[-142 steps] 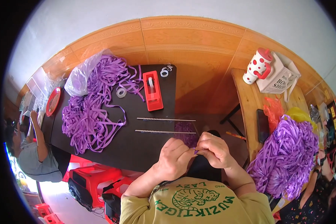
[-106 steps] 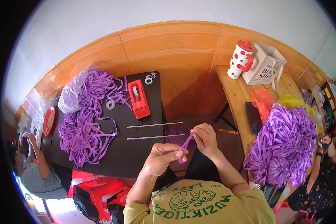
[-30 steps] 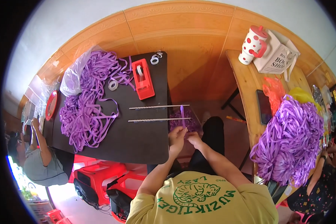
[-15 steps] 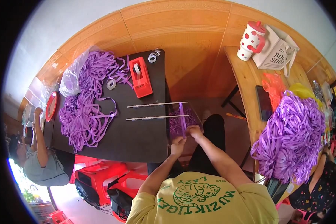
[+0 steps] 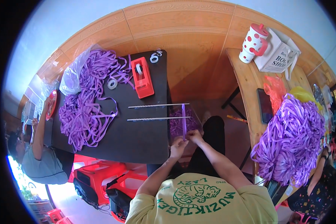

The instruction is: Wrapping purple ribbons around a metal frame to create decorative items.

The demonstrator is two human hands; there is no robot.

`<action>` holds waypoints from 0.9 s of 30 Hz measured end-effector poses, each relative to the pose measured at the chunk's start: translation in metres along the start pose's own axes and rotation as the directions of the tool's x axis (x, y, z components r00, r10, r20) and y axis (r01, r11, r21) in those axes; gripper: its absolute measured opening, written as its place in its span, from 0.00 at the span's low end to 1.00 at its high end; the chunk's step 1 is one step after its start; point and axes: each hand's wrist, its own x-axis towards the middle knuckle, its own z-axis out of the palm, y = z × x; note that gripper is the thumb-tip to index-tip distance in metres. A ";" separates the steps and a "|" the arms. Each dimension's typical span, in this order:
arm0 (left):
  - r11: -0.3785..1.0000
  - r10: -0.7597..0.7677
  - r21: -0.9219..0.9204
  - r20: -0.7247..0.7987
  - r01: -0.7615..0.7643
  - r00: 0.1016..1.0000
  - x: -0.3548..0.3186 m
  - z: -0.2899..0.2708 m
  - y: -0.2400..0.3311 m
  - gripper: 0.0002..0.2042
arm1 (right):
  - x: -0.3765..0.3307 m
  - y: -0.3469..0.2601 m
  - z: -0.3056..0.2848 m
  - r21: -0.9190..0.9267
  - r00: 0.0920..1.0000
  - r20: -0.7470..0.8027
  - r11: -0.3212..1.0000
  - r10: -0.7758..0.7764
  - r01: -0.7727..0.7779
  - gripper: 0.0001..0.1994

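Purple ribbon [image 5: 183, 127] (narrow, straight) spans two rods [image 5: 158, 105].

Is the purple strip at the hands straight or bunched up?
Straight: the purple strip runs in one line from the far stick down to the left hand and right hand.

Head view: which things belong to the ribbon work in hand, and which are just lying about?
Belongs, it seems:
purple ribbon strip, held in the left hand
two thin rods that the strip crosses
purple ribbon heap on the dark table

Just lying about, it seems:
spotted tumbler
cream bag
black phone
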 end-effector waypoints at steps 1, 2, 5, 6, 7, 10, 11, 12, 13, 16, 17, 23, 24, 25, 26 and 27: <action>1.000 -0.002 -0.001 0.002 0.002 1.000 0.001 0.000 0.004 0.11 | 0.001 0.001 0.000 0.000 1.000 -0.001 1.000 0.003 -0.003 0.02; 0.997 0.070 0.032 -0.018 -0.069 0.997 0.002 -0.001 0.004 0.10 | 0.003 0.001 0.001 -0.038 1.000 0.023 0.999 0.018 -0.017 0.04; 0.998 0.053 0.026 -0.046 -0.052 0.998 0.003 0.002 -0.009 0.10 | 0.004 -0.003 0.007 -0.120 1.000 0.020 0.993 0.004 -0.002 0.05; 0.999 -0.034 -0.017 -0.053 0.033 0.998 0.006 0.004 -0.016 0.10 | 0.005 -0.005 0.008 -0.167 1.000 -0.005 0.986 -0.029 0.027 0.03; 0.999 -0.033 -0.017 -0.058 0.032 0.998 0.010 0.007 -0.022 0.10 | 0.007 -0.008 0.007 -0.167 1.000 -0.001 0.986 -0.031 0.030 0.03; 1.000 -0.010 0.019 -0.131 0.012 0.991 0.017 0.012 -0.034 0.10 | 0.009 -0.010 0.005 -0.171 0.999 0.045 0.985 -0.029 0.037 0.09; 0.999 -0.027 0.027 -0.134 0.031 0.991 0.019 0.013 -0.035 0.10 | 0.009 -0.009 0.004 -0.153 0.999 0.045 0.988 0.013 -0.006 0.08; 0.998 -0.045 0.035 -0.138 0.050 0.989 0.020 0.013 -0.036 0.10 | 0.009 -0.008 0.004 -0.135 0.997 0.047 0.990 0.055 -0.048 0.08; 0.998 -0.046 0.035 -0.140 0.051 0.989 0.019 0.013 -0.037 0.10 | 0.010 -0.008 0.004 -0.135 0.997 0.049 0.990 0.055 -0.048 0.08; 0.995 -0.057 0.076 -0.091 0.064 0.994 0.022 0.019 -0.023 0.10 | 0.017 0.004 -0.008 -0.048 0.993 0.063 0.994 0.101 -0.098 0.07; 0.996 -0.070 0.054 -0.097 0.075 0.993 0.022 0.016 -0.027 0.10 | 0.016 0.000 -0.005 -0.012 0.985 0.060 0.987 0.162 -0.161 0.06; 0.999 -0.026 0.030 -0.142 0.031 0.990 0.016 0.015 -0.027 0.08 | 0.013 0.000 0.001 0.108 0.973 0.051 0.967 0.226 -0.230 0.07; 0.997 0.057 0.064 -0.168 -0.047 0.984 0.013 0.015 -0.026 0.08 | 0.012 0.000 0.001 0.033 0.978 0.053 0.979 0.200 -0.202 0.07; 0.997 0.059 0.064 -0.167 -0.049 0.984 0.013 0.016 -0.025 0.08 | 0.011 -0.001 0.000 0.033 0.979 0.052 0.979 0.199 -0.200 0.07; 0.993 0.099 0.073 -0.169 -0.088 0.981 0.012 0.015 -0.028 0.08 | 0.009 -0.003 0.002 0.027 0.968 0.068 0.970 0.240 -0.242 0.07; 0.988 0.140 0.083 -0.170 -0.127 0.975 0.012 0.014 -0.030 0.08 | 0.008 -0.006 0.003 0.021 0.956 0.083 0.959 0.281 -0.284 0.07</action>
